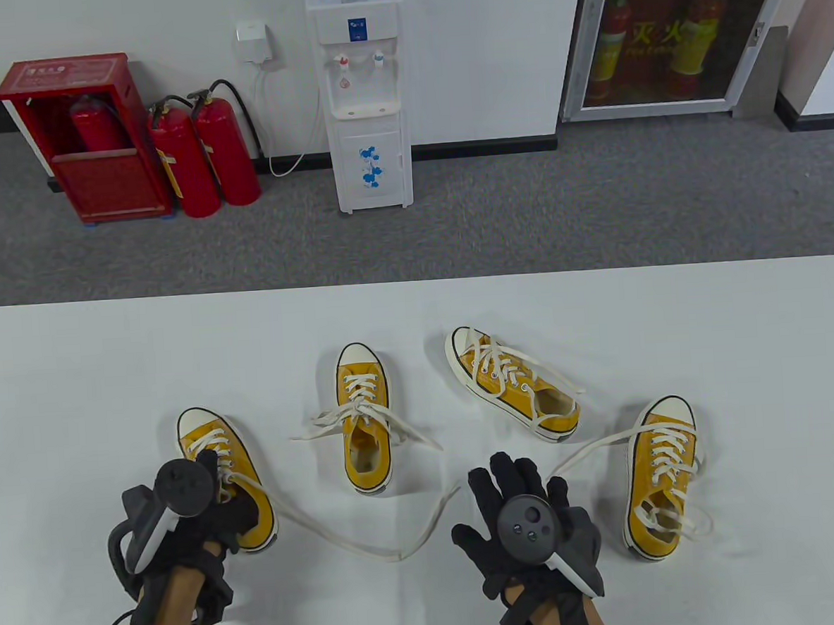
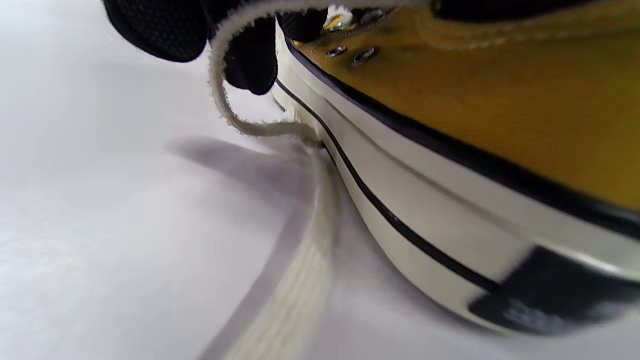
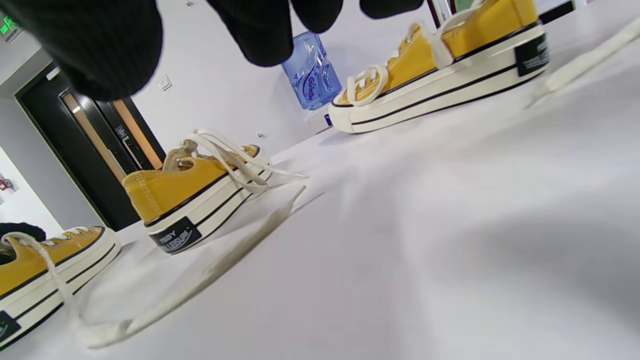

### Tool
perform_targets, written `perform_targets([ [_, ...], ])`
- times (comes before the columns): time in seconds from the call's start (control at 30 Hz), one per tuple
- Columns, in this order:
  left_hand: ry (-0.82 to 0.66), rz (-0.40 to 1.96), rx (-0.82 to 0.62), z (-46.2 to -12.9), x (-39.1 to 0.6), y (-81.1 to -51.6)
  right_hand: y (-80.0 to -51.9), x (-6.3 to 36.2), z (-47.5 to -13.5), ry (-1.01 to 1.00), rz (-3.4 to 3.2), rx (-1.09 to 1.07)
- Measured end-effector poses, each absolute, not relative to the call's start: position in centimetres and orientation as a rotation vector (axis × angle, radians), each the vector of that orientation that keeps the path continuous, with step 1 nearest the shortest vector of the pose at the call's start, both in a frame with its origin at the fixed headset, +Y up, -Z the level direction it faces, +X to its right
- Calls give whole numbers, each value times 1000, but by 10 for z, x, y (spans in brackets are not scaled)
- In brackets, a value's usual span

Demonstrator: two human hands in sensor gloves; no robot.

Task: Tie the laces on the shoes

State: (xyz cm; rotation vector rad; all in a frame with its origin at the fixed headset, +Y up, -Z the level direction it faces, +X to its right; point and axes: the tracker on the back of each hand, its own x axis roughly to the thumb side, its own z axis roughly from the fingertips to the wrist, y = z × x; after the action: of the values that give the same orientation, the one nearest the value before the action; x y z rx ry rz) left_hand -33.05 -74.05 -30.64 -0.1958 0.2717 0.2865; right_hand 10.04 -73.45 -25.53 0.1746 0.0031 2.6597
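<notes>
Several yellow canvas shoes with white laces lie on the white table [image 1: 76, 390]. My left hand [image 1: 224, 504] rests on the rear of the leftmost shoe [image 1: 224, 451]. In the left wrist view its fingers [image 2: 250, 60] pinch that shoe's lace [image 2: 220, 85] beside the sole [image 2: 425, 200]. The long lace [image 1: 346, 539] trails right across the table in a loop. My right hand [image 1: 516, 490] hovers flat, fingers spread and empty, between the middle shoe [image 1: 364, 414] and the rightmost shoe [image 1: 663, 474]. Its fingertips [image 3: 265, 35] hold nothing.
A fourth shoe [image 1: 510, 384] lies angled at the back; it also shows in the right wrist view [image 3: 440, 65]. The rightmost shoe's loose lace [image 1: 595, 446] runs toward my right hand. Beyond the table's far edge [image 1: 415, 283] stand a water dispenser [image 1: 365, 97] and fire extinguishers [image 1: 202, 156].
</notes>
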Motion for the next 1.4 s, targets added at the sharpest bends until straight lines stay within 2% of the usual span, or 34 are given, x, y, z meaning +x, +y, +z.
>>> perform_targets([
  [0.33,318,288,-150,-311,-328,-742,-735,101,-256,-1,2660,167],
  [0.57,310,268,-11,-314,-326,-735,-735,101,-256,4,2662,163],
  [0.7,247,248,62,-310,-321,-726,-735,102,-256,1,2654,156],
  [0.9,137,270,96,-303,-299,-707,-735,103,-257,-2,2645,147],
  [1.4,-140,492,196,-276,-235,-634,-732,114,-258,-42,2591,93],
])
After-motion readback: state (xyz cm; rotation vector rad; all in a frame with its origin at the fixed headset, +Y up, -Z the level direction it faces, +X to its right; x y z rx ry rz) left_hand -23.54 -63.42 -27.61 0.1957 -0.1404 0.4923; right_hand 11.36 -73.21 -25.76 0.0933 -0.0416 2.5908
